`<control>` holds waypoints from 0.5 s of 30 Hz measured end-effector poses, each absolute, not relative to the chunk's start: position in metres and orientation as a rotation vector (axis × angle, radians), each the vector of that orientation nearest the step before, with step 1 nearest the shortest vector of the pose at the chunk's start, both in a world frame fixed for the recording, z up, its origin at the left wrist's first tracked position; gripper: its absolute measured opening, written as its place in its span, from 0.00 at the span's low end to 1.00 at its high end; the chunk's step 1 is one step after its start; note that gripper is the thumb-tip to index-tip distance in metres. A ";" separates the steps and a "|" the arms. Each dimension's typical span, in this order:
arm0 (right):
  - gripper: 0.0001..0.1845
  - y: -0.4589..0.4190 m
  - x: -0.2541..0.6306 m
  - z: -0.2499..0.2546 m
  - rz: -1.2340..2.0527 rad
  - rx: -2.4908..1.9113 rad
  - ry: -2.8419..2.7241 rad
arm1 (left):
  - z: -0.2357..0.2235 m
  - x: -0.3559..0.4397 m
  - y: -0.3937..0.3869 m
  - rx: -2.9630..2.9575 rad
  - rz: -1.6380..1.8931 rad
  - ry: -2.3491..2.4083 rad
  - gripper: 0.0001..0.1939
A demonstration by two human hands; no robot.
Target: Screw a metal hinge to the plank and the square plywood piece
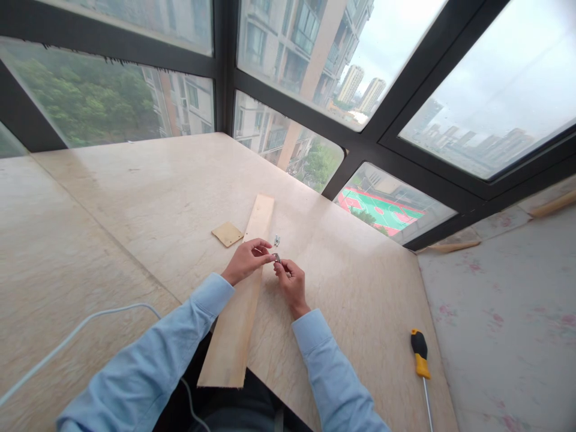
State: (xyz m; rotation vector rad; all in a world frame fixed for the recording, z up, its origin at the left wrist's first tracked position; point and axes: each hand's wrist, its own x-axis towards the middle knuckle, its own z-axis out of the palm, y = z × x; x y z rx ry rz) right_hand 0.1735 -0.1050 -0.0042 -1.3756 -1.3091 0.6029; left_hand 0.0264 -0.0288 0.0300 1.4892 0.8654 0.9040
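Observation:
A long wooden plank (pixel 237 324) lies on the beige stone ledge (pixel 135 204), running away from me. Over its middle my left hand (pixel 246 260) and my right hand (pixel 291 284) meet, both pinching a small shiny metal piece (pixel 276 258) between fingertips. A few more small metal bits (pixel 276 240) lie just beyond, beside the plank. A small square of thin wood (pixel 227 234) rests left of the plank. Both arms wear light blue sleeves.
A screwdriver with a yellow and black handle (pixel 420 355) lies on the ledge at the right near its edge. A white cable (pixel 76 336) curves across the left. Dark-framed windows (pixel 360 138) enclose the ledge at the back. Floral flooring (pixel 508 312) lies right.

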 end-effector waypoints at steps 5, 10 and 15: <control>0.12 -0.104 0.176 -0.006 0.632 -1.370 -1.293 | 0.031 0.026 -0.030 1.611 0.865 0.835 0.15; 0.13 -0.102 0.175 -0.006 0.660 -1.354 -1.272 | 0.035 0.026 -0.032 1.519 0.835 0.803 0.13; 0.16 -0.101 0.174 -0.008 0.690 -1.319 -1.203 | 0.038 0.024 -0.032 1.524 0.853 0.902 0.15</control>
